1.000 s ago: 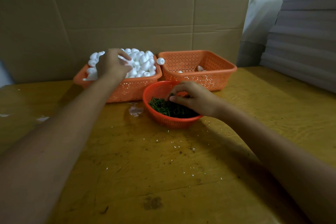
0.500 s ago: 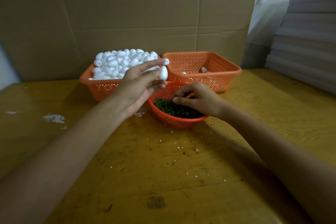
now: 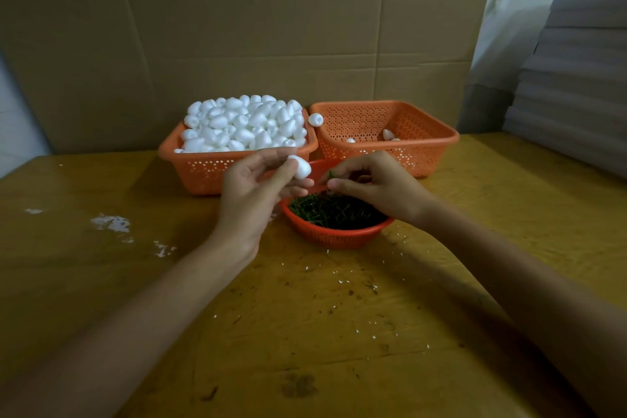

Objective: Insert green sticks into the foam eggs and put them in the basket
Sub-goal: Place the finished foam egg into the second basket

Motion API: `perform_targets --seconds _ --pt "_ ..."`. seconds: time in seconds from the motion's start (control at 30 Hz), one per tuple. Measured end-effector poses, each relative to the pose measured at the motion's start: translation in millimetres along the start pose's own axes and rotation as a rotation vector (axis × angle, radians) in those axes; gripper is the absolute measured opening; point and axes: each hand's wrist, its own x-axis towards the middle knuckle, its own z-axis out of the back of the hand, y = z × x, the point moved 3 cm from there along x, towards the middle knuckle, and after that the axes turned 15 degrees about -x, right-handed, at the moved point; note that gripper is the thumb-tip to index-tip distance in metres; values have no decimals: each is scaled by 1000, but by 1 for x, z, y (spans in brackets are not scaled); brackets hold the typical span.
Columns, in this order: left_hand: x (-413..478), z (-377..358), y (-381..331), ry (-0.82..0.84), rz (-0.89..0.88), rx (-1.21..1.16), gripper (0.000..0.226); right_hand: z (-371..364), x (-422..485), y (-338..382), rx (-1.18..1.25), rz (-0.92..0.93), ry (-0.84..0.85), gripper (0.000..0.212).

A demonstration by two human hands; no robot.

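My left hand (image 3: 252, 188) pinches a white foam egg (image 3: 301, 167) between thumb and fingertips, above the near rim of the left basket. My right hand (image 3: 375, 185) pinches a green stick (image 3: 330, 175) just right of the egg, over a round orange bowl (image 3: 334, 236) holding several green sticks (image 3: 334, 210). The left orange basket (image 3: 203, 168) is heaped with foam eggs (image 3: 246, 124). The right orange basket (image 3: 422, 146) holds a few eggs (image 3: 387, 134). One egg (image 3: 315, 119) sits on the rims between the two baskets.
Everything stands on a worn yellow wooden table (image 3: 305, 316) scattered with foam crumbs. A cardboard wall (image 3: 271, 27) closes off the back. Stacked grey sheets (image 3: 576, 78) rise at the right edge.
My left hand drew an egg out of the heaped basket and brought it toward me over the bowl. My right hand lifted from the sticks with one pinched, closing on the egg.
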Motion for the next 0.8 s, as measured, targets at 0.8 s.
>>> perform_targets --seconds 0.8 --pt "-11 17 14 -186 172 -184 23 1 -6 19 -54 37 -69 4"
